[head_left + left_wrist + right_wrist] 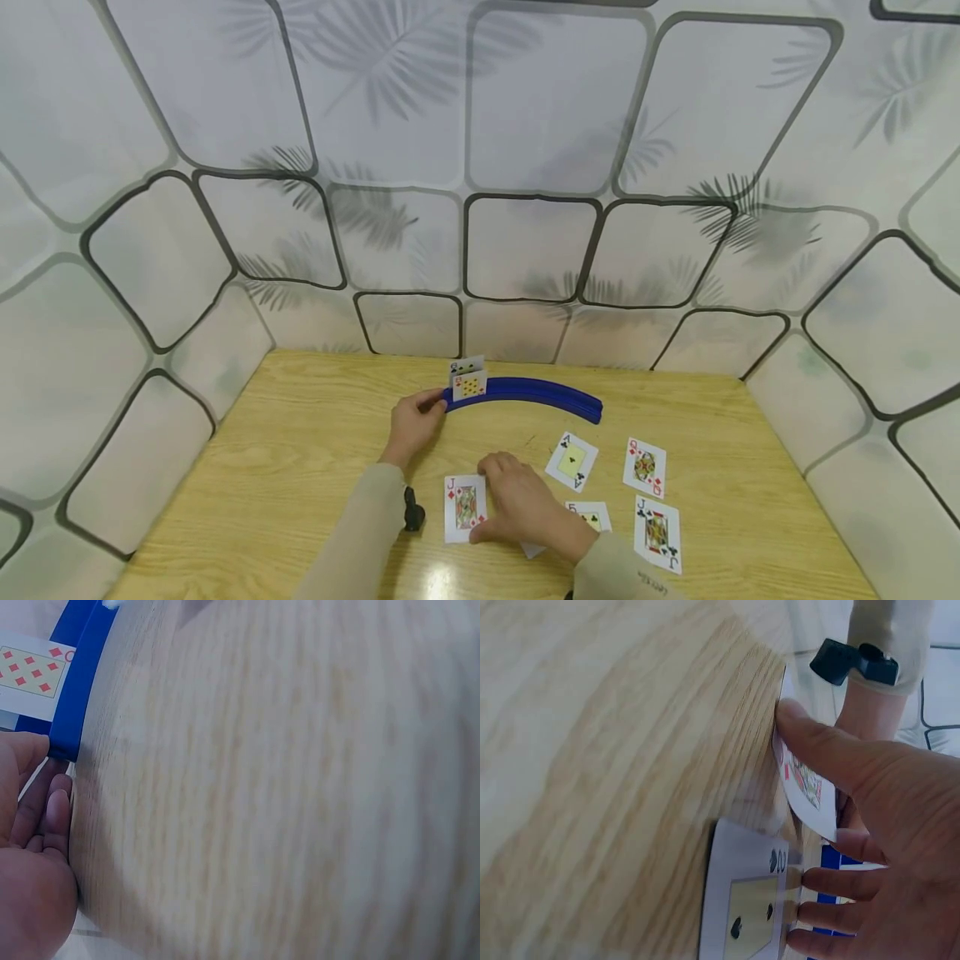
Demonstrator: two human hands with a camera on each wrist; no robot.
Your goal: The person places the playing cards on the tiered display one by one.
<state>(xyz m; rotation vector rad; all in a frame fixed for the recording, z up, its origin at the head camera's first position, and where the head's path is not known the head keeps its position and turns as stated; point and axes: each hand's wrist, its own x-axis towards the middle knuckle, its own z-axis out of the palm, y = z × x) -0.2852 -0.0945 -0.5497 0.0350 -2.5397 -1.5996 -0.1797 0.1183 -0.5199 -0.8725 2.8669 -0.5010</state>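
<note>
My left hand (415, 425) pinches the left end of a curved blue card holder (540, 390) between thumb and fingers. Two playing cards stand in that end: a diamond card (470, 386) in front and a black-suited card (467, 364) behind, mostly covered. My right hand (525, 504) holds the jack of diamonds (459, 508) by its right-hand corners, thumb at the near one and index fingertip at the far one. In the right wrist view the jack (808, 787) bows between them, its face towards the palm. The other right fingers extend loosely.
Face up on the wooden table (300, 467) lie an ace of clubs (572, 461), a queen of diamonds (644, 467) and a jack of clubs (657, 534). A five of clubs (588, 513) is partly hidden by my right hand. A patterned wall (525, 333) borders the table's back.
</note>
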